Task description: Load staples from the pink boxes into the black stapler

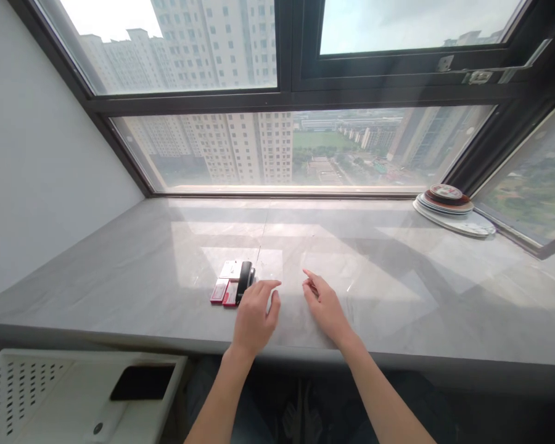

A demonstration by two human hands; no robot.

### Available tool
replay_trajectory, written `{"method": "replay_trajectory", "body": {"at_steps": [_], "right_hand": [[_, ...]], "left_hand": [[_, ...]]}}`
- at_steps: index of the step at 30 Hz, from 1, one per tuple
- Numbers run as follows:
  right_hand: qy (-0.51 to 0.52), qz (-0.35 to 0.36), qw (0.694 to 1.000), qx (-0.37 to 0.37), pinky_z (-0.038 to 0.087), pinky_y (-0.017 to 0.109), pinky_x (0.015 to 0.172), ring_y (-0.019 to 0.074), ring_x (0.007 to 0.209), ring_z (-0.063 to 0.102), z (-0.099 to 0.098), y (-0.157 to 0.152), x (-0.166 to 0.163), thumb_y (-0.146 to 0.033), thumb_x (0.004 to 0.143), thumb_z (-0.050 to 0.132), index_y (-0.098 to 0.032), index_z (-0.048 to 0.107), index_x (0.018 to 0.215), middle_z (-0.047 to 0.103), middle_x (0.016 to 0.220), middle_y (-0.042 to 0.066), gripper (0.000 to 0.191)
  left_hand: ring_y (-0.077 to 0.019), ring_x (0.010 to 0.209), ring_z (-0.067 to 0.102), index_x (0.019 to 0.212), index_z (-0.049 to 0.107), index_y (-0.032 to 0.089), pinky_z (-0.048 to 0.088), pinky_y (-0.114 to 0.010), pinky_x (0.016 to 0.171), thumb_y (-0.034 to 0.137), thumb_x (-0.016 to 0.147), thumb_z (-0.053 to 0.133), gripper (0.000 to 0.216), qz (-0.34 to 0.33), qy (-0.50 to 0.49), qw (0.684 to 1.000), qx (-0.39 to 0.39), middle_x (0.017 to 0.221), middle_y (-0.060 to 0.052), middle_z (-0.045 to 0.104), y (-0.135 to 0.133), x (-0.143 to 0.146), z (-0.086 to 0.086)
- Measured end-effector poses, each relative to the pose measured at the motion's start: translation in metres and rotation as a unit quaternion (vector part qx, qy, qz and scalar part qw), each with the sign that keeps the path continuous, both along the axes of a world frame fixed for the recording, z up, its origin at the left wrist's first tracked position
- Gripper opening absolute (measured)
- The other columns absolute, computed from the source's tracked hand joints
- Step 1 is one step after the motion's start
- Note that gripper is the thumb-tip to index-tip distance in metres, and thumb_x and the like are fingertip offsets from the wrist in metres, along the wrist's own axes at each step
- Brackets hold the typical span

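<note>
My left hand (256,313) hovers over the near part of the grey counter (388,308), fingers bent forward and thumb apart, holding nothing that I can see. Just beyond its knuckles stands a black stapler (244,277), its near end partly covered by the hand. Beside the stapler lie two small red-and-white boxes (219,290) and a white box or card (231,269). Across a gap, my right hand (324,306) is loosely curled, index finger stretched toward the left and thumb slightly apart. No object shows in it, though its inner fingers are partly hidden.
Stacked plates or round mats (448,206) sit at the counter's far right corner. A dark-framed window (284,102) rises behind the counter. Below the front edge at left is a white perforated plastic surface (83,394) with a black phone-like slab (142,382) on it.
</note>
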State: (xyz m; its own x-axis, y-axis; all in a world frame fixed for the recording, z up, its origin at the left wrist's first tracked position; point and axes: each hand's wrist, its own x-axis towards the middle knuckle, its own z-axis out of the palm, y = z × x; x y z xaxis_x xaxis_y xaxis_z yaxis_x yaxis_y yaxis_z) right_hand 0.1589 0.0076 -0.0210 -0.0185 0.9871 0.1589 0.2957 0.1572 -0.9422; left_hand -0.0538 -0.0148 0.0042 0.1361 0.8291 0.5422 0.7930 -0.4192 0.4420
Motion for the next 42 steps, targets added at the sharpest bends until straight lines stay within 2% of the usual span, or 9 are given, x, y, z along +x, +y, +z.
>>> {"method": "replay_trajectory", "body": {"at_steps": [2,4,7,10,13,21,42], "right_hand": [[-0.128,-0.029,0.991,0.04,0.042,0.047,0.113,0.0289,0.143,0.044,-0.002,-0.01,0.04,-0.044,0.102,0.043,-0.026,0.049,0.152,0.059,0.143,0.009,0.054],[-0.274,-0.039,0.959,0.058,0.029,0.053,0.122,0.0286,0.156,0.023,-0.007,-0.021,0.066,-0.042,0.103,0.039,-0.028,0.044,0.157,0.049,0.156,0.006,0.055],[-0.446,-0.046,0.892,0.055,0.011,0.061,0.126,0.0289,0.159,0.01,-0.014,-0.036,0.074,-0.04,0.106,0.032,-0.03,0.034,0.162,0.032,0.167,0.001,0.057],[-0.517,-0.058,0.853,0.049,0.008,0.064,0.125,0.0301,0.159,0.009,-0.018,-0.042,0.064,-0.039,0.107,0.028,-0.033,0.026,0.164,0.02,0.171,-0.001,0.058],[-0.531,-0.063,0.844,0.048,0.009,0.063,0.124,0.0306,0.159,0.009,-0.017,-0.043,0.058,-0.04,0.107,0.027,-0.034,0.024,0.165,0.018,0.172,-0.001,0.058],[-0.532,-0.067,0.843,0.052,0.01,0.062,0.124,0.0314,0.159,0.007,-0.017,-0.042,0.061,-0.043,0.107,0.028,-0.035,0.023,0.165,0.018,0.172,-0.002,0.059],[-0.526,-0.069,0.846,0.051,0.013,0.059,0.125,0.0298,0.159,0.011,-0.012,-0.044,0.059,-0.043,0.107,0.028,-0.035,0.027,0.164,0.021,0.171,-0.002,0.057]], "left_hand": [[-0.0269,0.142,0.048,0.146,0.05,0.029,0.041,-0.048,0.117,0.035,0.104,0.046,0.043,-0.048,0.058,0.997,-0.036,0.151,-0.007,0.054,0.002,0.031,-0.01],[-0.0312,0.152,0.033,0.154,0.042,0.029,0.031,-0.056,0.123,0.041,0.104,0.045,0.051,-0.049,0.102,0.992,-0.062,0.162,-0.008,0.042,0.006,0.051,-0.021],[-0.0328,0.157,0.022,0.157,0.037,0.032,0.021,-0.061,0.125,0.047,0.104,0.043,0.056,-0.043,0.126,0.987,-0.087,0.167,-0.006,0.032,0.01,0.058,-0.035],[-0.032,0.157,0.021,0.158,0.035,0.034,0.02,-0.061,0.126,0.049,0.104,0.041,0.056,-0.051,0.123,0.987,-0.092,0.168,-0.004,0.031,0.011,0.054,-0.038],[-0.0317,0.157,0.021,0.158,0.036,0.034,0.02,-0.062,0.126,0.049,0.104,0.041,0.056,-0.049,0.123,0.987,-0.093,0.168,-0.004,0.031,0.009,0.051,-0.035],[-0.031,0.157,0.022,0.157,0.038,0.033,0.021,-0.061,0.126,0.049,0.105,0.04,0.055,-0.047,0.134,0.985,-0.099,0.168,-0.005,0.032,0.008,0.053,-0.031],[-0.0305,0.157,0.024,0.157,0.038,0.034,0.022,-0.06,0.125,0.046,0.105,0.041,0.053,-0.052,0.12,0.987,-0.09,0.166,-0.004,0.034,0.009,0.051,-0.034]]}}
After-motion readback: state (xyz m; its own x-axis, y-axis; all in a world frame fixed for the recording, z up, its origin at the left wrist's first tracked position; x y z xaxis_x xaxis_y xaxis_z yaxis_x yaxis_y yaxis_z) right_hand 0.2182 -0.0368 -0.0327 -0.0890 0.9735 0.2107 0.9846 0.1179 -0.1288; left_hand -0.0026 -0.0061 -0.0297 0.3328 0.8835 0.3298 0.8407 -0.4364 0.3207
